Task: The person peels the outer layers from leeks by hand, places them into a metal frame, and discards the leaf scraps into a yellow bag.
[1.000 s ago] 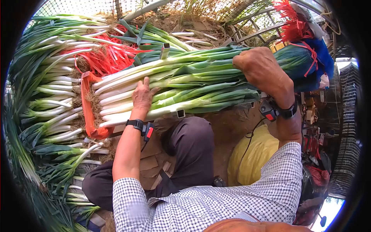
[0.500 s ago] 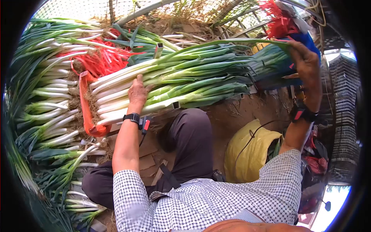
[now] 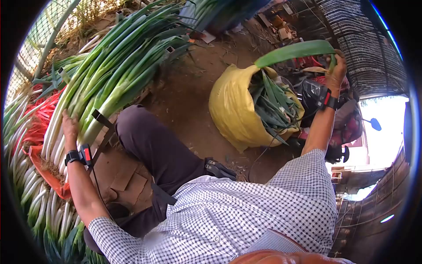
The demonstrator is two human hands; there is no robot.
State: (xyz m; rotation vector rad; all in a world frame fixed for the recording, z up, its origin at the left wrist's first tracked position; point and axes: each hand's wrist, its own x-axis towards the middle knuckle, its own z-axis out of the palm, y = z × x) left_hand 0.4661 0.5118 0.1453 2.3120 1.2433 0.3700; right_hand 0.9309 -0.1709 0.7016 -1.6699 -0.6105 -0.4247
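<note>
A bundle of long green onions [image 3: 90, 90], white at the root end and green at the top, lies slanted on a low metal frame [image 3: 102, 119]. My left hand [image 3: 70, 127] grips stalks near their white ends, its fingers partly hidden. Under the roots runs an orange strap [image 3: 48, 176]. Off to the right, my right hand [image 3: 336, 72] is closed on the end of a long green onion leaf [image 3: 296, 52], which arches over a yellow sack [image 3: 228, 110]. Loose green leaves [image 3: 274, 101] fill the sack's mouth.
More green onions [image 3: 41, 207] lie piled at the left, beside red plastic strips [image 3: 44, 114]. Brown cardboard pieces [image 3: 127, 185] are on the ground by my bent knee [image 3: 140, 127]. Dark netting [image 3: 356, 44] hangs at the upper right.
My view has turned right, bringing the sack more fully into sight. My right hand has carried the leaf away from the bundle to above the sack. My left hand stays on the stalks.
</note>
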